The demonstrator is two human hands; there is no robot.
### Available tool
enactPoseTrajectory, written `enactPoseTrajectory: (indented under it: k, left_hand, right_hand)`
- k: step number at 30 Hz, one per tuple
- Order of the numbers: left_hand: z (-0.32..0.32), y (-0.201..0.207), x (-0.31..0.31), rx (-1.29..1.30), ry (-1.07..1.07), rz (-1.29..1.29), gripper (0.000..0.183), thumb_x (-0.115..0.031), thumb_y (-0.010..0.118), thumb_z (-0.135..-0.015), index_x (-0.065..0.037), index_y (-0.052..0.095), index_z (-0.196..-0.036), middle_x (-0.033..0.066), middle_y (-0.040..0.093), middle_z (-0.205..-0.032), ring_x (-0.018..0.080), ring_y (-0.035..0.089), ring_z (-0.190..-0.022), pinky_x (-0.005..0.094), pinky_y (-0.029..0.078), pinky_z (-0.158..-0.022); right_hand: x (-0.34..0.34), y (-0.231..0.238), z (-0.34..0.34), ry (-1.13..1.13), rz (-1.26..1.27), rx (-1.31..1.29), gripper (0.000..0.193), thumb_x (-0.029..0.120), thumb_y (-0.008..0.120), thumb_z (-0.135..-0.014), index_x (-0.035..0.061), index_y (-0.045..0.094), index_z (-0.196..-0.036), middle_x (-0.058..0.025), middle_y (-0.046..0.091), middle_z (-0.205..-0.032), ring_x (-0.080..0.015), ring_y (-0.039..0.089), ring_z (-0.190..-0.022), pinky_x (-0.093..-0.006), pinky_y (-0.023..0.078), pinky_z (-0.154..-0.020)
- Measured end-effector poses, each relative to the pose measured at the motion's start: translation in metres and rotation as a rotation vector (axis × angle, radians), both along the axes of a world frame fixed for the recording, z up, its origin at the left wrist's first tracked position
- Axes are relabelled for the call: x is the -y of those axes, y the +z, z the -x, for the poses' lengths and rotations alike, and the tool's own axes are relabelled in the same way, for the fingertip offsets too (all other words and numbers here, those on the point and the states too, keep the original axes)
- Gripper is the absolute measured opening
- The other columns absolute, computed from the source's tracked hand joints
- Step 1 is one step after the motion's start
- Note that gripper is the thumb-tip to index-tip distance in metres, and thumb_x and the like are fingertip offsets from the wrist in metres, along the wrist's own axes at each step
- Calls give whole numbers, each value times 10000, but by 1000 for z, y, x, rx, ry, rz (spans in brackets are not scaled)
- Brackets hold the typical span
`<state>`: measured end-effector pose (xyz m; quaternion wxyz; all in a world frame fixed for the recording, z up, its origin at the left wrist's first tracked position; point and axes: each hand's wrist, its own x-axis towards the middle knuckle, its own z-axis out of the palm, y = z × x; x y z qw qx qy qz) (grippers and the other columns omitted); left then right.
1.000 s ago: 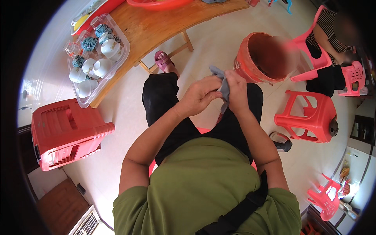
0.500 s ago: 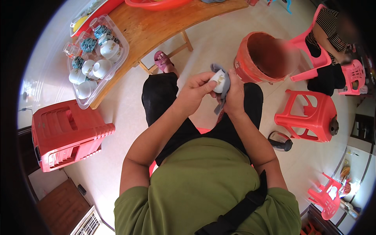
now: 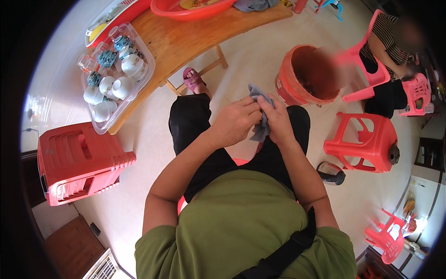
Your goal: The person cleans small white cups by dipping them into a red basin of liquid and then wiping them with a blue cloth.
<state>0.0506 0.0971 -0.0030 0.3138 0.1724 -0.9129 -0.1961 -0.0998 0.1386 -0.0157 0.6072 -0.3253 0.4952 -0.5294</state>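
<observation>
My left hand (image 3: 235, 122), with a ring on one finger, is closed in front of my lap. The small white cup seen in it half a second ago is now hidden behind its fingers and the cloth. My right hand (image 3: 279, 122) grips a grey cloth (image 3: 261, 131), its thumb pressed on top and a corner sticking up between the hands. Both hands touch at the cloth, above my knees.
A clear plastic tray (image 3: 149, 69) of white and patterned cups stands on a wooden table (image 3: 186, 39) at left, near a red basin (image 3: 195, 14). A red bucket (image 3: 284, 76), a red stool (image 3: 371, 139), a kettle (image 3: 331, 173) and a red crate (image 3: 83, 158) stand around me. Another person sits far right.
My left hand has turned over so its back faces up, covering the white cup. The cloth is now bunched between both hands. The view has tilted slightly.
</observation>
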Motion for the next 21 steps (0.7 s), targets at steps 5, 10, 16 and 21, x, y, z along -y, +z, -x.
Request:
enactPoseTrajectory:
  k: [5,10,16,21]
  left_hand:
    - [-1,10,0,-187,81,61,358,-88,731,-626,-53,608,-961,101,576,-988,286,544,-967,353,480,-754]
    - [-1,-4,-3,-240,233,-354,583,-165,769,-676,-34,499,-1176,160,532,-1108,332,504,-1023,389,436,-838]
    - [5,-4,-11,-231,251,-260,532,-200,730,-724,-12,497,-1164,181,514,-1124,343,492,-1031,405,406,-881]
    - [1,-7,-7,-235,230,-238,533,-223,738,-732,-25,495,-1163,171,500,-1134,336,492,-1030,397,408,-876]
  right_hand:
    - [-3,1,2,5,-44,140,243,234,474,-950,4,533,-1004,-80,576,-679,-139,547,-440,-253,443,-343]
    - [-7,1,-2,-49,-55,141,256,239,466,-960,-6,540,-971,-71,572,-634,-119,489,-357,-227,391,-298]
    - [-8,-7,-7,-154,-82,108,277,252,483,-958,-10,560,-916,-59,561,-635,-107,459,-351,-231,366,-288]
    - [-6,-8,-8,-186,-127,48,295,277,517,-942,-9,579,-904,-56,559,-643,-109,465,-369,-239,368,-291]
